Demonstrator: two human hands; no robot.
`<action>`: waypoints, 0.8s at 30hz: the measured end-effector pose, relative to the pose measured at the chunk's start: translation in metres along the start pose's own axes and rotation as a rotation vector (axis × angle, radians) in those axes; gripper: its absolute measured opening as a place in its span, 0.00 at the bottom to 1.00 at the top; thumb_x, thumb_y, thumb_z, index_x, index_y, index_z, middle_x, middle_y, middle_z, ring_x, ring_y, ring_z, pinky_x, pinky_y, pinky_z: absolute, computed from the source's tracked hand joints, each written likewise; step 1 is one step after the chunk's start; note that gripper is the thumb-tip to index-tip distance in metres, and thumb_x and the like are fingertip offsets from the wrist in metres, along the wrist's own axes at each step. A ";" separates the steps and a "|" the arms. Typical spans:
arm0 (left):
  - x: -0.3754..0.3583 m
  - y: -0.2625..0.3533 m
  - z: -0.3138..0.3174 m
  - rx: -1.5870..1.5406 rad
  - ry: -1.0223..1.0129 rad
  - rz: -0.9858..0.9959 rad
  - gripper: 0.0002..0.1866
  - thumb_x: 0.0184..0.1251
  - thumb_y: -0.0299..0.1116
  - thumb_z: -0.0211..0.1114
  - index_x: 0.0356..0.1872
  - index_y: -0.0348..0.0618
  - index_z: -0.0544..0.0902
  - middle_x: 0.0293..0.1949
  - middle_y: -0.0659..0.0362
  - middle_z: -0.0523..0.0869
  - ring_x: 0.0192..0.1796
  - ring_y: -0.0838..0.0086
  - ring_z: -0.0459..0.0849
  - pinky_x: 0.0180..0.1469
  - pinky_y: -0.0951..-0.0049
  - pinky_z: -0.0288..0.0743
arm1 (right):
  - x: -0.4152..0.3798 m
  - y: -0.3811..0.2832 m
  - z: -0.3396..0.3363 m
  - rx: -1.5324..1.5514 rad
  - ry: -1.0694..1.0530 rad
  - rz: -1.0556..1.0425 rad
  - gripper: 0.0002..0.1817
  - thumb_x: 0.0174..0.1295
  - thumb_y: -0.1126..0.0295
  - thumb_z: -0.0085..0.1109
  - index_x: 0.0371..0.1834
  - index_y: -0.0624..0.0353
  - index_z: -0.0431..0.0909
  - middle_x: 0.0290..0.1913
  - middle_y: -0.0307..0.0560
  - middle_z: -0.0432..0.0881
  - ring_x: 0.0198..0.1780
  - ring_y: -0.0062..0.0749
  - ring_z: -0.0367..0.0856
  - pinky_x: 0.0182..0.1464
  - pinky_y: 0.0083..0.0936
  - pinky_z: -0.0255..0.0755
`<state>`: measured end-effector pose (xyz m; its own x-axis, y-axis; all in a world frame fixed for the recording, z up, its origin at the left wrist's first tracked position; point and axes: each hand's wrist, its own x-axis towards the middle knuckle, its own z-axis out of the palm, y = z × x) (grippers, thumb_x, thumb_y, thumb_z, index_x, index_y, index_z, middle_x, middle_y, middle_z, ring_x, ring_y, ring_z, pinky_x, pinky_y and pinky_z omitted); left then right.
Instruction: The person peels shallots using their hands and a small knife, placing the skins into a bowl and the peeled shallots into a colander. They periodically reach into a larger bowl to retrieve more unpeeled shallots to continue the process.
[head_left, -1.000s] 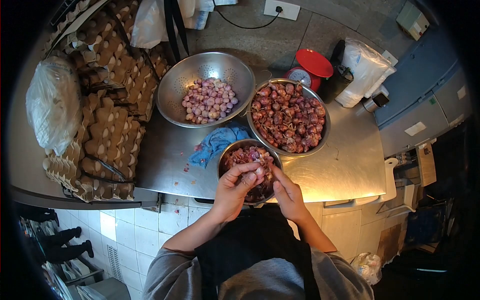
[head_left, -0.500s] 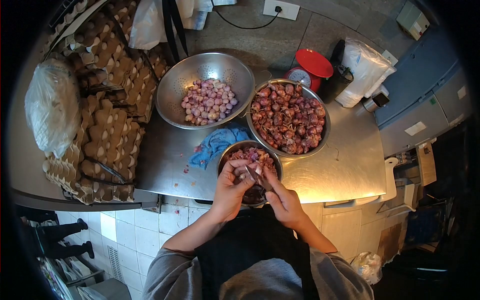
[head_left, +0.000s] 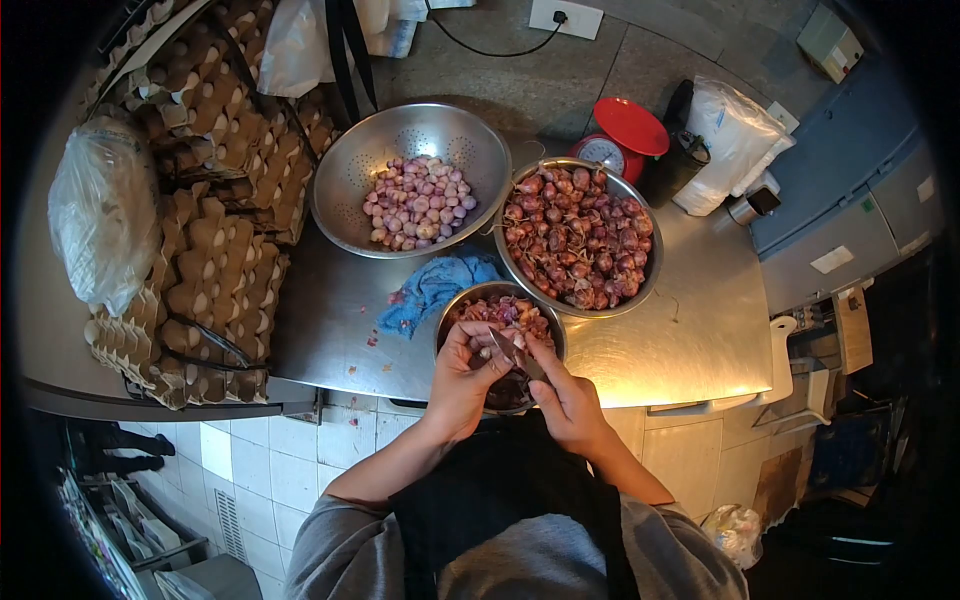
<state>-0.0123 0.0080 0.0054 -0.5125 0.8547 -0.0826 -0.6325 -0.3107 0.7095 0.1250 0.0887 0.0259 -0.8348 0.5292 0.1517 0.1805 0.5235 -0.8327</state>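
Note:
Over a small steel bowl (head_left: 440, 322) of shallot skins (head_left: 497, 312), my left hand (head_left: 458, 385) is closed around a small shallot (head_left: 487, 352), mostly hidden by the fingers. A short knife (head_left: 510, 350) is gripped in my right hand (head_left: 570, 408), its blade pointing up and left against the left fingertips. Behind the small bowl, to the right, a wide steel bowl (head_left: 655, 268) is heaped with unpeeled red shallots (head_left: 580, 235). Peeled pale-purple shallots (head_left: 420, 205) lie in a steel colander (head_left: 340, 190) at the back left.
A crumpled blue cloth (head_left: 428, 292) lies on the steel table (head_left: 690, 340), with scraps of skin beside it. Stacked egg trays (head_left: 220, 270) and a plastic bag (head_left: 105, 215) crowd the left. A red scale (head_left: 630, 125) stands behind. Another person's legs (head_left: 115, 450) show lower left.
My hands, the knife and the shallot hold nearly the same pose. The other person's legs at lower left have shifted left and up in view.

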 end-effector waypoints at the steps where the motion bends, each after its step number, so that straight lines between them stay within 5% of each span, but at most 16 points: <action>1: 0.000 0.000 -0.001 0.007 -0.007 -0.002 0.15 0.57 0.18 0.60 0.44 0.41 0.67 0.43 0.57 0.77 0.46 0.76 0.76 0.52 0.76 0.71 | 0.000 0.000 -0.002 -0.015 -0.030 0.034 0.24 0.63 0.68 0.47 0.63 0.56 0.61 0.54 0.57 0.73 0.44 0.50 0.79 0.43 0.28 0.73; 8: 0.001 -0.002 -0.003 0.055 0.018 -0.032 0.14 0.58 0.18 0.58 0.44 0.42 0.69 0.42 0.60 0.76 0.47 0.76 0.76 0.52 0.75 0.71 | 0.001 0.019 0.004 0.090 0.033 -0.124 0.22 0.65 0.70 0.44 0.63 0.60 0.60 0.58 0.54 0.70 0.50 0.43 0.78 0.47 0.26 0.71; 12: -0.001 -0.001 0.002 0.045 0.023 -0.024 0.13 0.59 0.18 0.57 0.44 0.42 0.69 0.43 0.59 0.76 0.47 0.76 0.76 0.52 0.73 0.72 | -0.005 0.023 0.003 0.387 -0.020 0.116 0.21 0.67 0.69 0.42 0.63 0.62 0.61 0.39 0.45 0.77 0.32 0.26 0.77 0.34 0.19 0.69; 17: -0.001 -0.002 0.000 0.020 -0.004 -0.063 0.13 0.60 0.19 0.57 0.45 0.43 0.69 0.44 0.58 0.76 0.49 0.74 0.75 0.53 0.72 0.72 | -0.007 0.025 0.004 0.784 0.008 0.247 0.21 0.68 0.67 0.41 0.63 0.60 0.61 0.21 0.30 0.58 0.19 0.11 0.53 0.22 0.09 0.51; 20: -0.003 -0.001 0.004 0.004 0.010 -0.106 0.13 0.60 0.19 0.58 0.44 0.41 0.69 0.44 0.58 0.76 0.50 0.75 0.74 0.54 0.74 0.72 | -0.011 0.025 -0.001 0.719 -0.057 0.307 0.20 0.67 0.69 0.43 0.62 0.61 0.63 0.25 0.38 0.72 0.23 0.18 0.70 0.27 0.13 0.64; 23: -0.003 -0.007 0.001 0.019 0.024 -0.094 0.13 0.59 0.19 0.58 0.44 0.40 0.70 0.44 0.58 0.76 0.50 0.77 0.74 0.53 0.76 0.71 | -0.010 0.022 0.007 0.123 0.070 -0.133 0.20 0.65 0.71 0.46 0.60 0.63 0.64 0.40 0.49 0.80 0.38 0.30 0.81 0.39 0.20 0.71; 24: -0.003 -0.009 0.000 0.029 0.022 -0.081 0.13 0.59 0.19 0.58 0.44 0.40 0.70 0.44 0.59 0.76 0.49 0.77 0.74 0.53 0.77 0.70 | -0.011 0.006 0.001 0.198 -0.004 0.044 0.20 0.63 0.72 0.48 0.59 0.65 0.65 0.52 0.55 0.76 0.53 0.34 0.76 0.51 0.22 0.67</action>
<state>-0.0049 0.0080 -0.0011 -0.4735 0.8669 -0.1558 -0.6551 -0.2283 0.7202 0.1351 0.0853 0.0192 -0.8306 0.5457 0.1108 0.1117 0.3582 -0.9269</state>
